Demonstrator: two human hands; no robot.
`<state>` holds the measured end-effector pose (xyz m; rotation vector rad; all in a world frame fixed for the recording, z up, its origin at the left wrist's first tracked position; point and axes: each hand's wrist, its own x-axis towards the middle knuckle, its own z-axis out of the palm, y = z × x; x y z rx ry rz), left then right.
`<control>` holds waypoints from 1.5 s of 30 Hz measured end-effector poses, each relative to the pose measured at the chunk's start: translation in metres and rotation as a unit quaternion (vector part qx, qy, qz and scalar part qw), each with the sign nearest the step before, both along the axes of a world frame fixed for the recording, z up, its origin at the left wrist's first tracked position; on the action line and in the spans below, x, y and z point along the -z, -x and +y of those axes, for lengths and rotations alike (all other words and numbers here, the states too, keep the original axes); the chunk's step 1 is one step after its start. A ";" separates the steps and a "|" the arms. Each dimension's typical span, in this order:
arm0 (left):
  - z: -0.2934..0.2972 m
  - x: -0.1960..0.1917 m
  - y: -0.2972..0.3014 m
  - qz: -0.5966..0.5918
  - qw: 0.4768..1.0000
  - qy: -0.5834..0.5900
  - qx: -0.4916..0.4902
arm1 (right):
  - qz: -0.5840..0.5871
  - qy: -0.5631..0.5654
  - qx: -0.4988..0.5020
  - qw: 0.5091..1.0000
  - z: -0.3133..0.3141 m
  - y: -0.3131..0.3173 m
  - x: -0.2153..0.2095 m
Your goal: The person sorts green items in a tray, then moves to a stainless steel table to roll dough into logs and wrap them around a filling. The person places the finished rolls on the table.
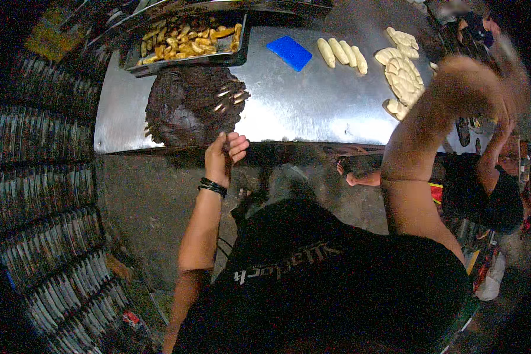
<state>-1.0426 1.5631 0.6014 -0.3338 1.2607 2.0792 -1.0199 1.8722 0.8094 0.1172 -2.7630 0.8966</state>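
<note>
My left hand is just off the table's front edge, its fingers loosely bent and apart from the thumb, with nothing seen in it. Next to it on the metal table lies a wide, flattened dark brown mass, with a few pale streaks at its right side. My right arm is raised at the right, and the right hand is smeared by motion, so its fingers cannot be made out. Nearest that arm are pale, overlapping dough pieces on the table's right end.
A metal tray of yellow-brown pieces stands at the back left. A blue flat scraper and several pale dough rolls lie further right. Racks of stacked trays line the left. Another person is at the right.
</note>
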 end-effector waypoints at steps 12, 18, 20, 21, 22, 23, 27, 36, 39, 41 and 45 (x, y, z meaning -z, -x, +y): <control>0.121 0.013 -0.006 0.354 0.914 0.198 0.019 | -0.001 -0.125 -0.075 0.989 -0.009 -0.122 0.192; 0.184 0.036 0.012 0.648 0.480 0.542 0.235 | -0.118 -0.185 -0.259 0.941 0.025 -0.073 0.175; 0.183 0.031 0.007 0.615 0.500 0.546 0.272 | -0.304 -0.051 -0.212 0.927 0.029 -0.032 0.140; 0.182 0.032 0.005 0.614 0.481 0.564 0.271 | -0.230 -0.036 -0.220 0.947 0.026 -0.012 0.134; 0.180 0.034 0.004 0.614 0.462 0.580 0.270 | -0.194 -0.035 -0.242 0.950 0.023 0.007 0.130; 0.180 0.032 0.005 0.648 0.490 0.542 0.216 | -0.122 -0.048 -0.274 0.953 0.018 0.027 0.129; 0.177 0.009 0.001 0.605 0.600 0.496 0.170 | 0.054 -0.036 -0.389 0.919 -0.044 0.105 0.145; 0.173 0.046 0.004 0.574 0.651 0.460 0.188 | 0.129 -0.257 -0.443 0.849 -0.184 0.205 0.193; 0.178 0.062 0.010 0.610 0.632 0.446 0.174 | 0.059 -0.353 -0.438 0.825 -0.193 0.213 0.195; 0.174 0.058 0.013 0.592 0.594 0.466 0.282 | 0.008 -0.386 -0.452 0.804 -0.191 0.213 0.182; 0.156 0.029 0.011 0.667 0.541 0.419 0.293 | -0.111 -0.409 -0.385 0.820 -0.142 0.205 0.158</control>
